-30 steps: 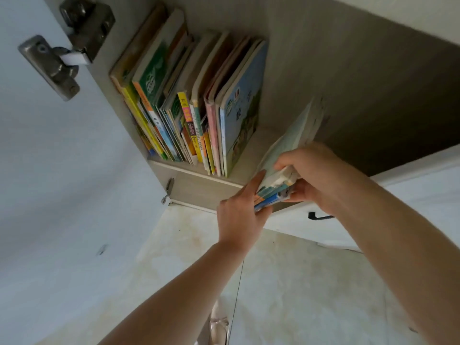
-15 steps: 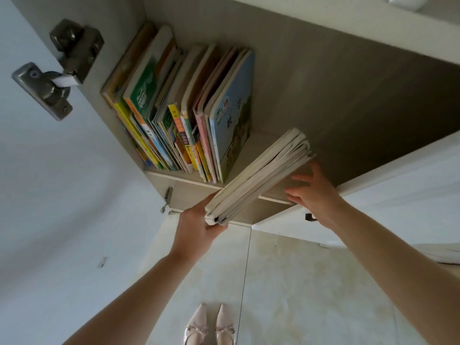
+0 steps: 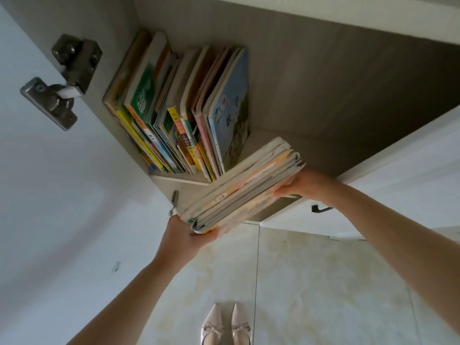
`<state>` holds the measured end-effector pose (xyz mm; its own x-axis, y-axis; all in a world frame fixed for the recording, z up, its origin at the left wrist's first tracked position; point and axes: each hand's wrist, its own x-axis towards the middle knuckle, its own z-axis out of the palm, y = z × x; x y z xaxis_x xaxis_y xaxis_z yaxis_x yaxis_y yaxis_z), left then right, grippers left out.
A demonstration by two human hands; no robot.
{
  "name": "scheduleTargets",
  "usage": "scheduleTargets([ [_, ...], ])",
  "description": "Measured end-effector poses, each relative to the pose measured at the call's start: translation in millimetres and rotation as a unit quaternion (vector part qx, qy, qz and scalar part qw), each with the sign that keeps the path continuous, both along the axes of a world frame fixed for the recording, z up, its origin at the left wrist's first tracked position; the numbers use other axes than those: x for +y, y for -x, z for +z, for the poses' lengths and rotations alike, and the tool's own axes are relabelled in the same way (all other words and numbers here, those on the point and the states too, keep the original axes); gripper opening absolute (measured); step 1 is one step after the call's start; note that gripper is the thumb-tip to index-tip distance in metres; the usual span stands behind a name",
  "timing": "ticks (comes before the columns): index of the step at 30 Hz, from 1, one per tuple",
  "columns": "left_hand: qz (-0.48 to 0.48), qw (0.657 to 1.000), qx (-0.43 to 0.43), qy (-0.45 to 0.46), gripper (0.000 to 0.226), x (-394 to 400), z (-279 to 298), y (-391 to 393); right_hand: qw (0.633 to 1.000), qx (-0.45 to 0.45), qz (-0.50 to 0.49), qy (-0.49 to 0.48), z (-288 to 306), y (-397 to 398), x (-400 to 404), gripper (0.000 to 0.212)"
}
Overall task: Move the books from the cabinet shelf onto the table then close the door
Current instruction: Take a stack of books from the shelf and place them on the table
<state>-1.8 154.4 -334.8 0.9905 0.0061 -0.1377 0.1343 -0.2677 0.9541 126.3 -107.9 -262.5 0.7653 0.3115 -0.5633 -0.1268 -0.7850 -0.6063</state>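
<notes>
Pale floor tiles [image 3: 323, 282] are showing below, with two pointed shoes [image 3: 225, 324] standing on them. Two hands are carrying a stack of thin books [image 3: 242, 186] just in front of the cabinet shelf [image 3: 179, 179]. The left hand [image 3: 184, 235] is gripping the near corner from below. The right hand [image 3: 302, 186] is holding the far end, fingers tucked under. More books [image 3: 179, 110] are still standing on the shelf, leaning left.

To do this well, I think both hands should be squeezing the ends firmly and keeping the stack level, because thin books slide apart easily.

No bench is showing anywhere. The open door [image 3: 49, 195] is cut off at the left. Most fingers are hiding under the stack.
</notes>
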Motion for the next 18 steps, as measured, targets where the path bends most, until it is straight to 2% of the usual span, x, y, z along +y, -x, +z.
scheduleTargets([
  [5, -0.044, 0.991, 0.097, 0.075, 0.058, 18, 35, 24, 0.993, 0.090, -0.012, -0.080, 4, 33, -6, 0.061],
  [8, -0.045, 0.980, 0.156, 0.112, 0.050, 20, 73, 44, 0.985, 0.131, -0.042, -0.107, 30, 63, -11, 0.044],
  [10, -0.016, 0.972, 0.192, 0.132, 0.046, 20, 97, 62, 0.971, 0.173, -0.064, -0.153, 55, 89, -9, 0.038],
  [14, 0.073, 0.942, 0.236, 0.226, 0.052, 15, 132, 104, 0.934, 0.228, -0.127, -0.243, 103, 138, 0, 0.040],
  [18, 0.170, 0.908, 0.213, 0.317, 0.045, 1, 175, 157, 0.914, 0.246, -0.152, -0.285, 148, 181, 15, 0.041],
])
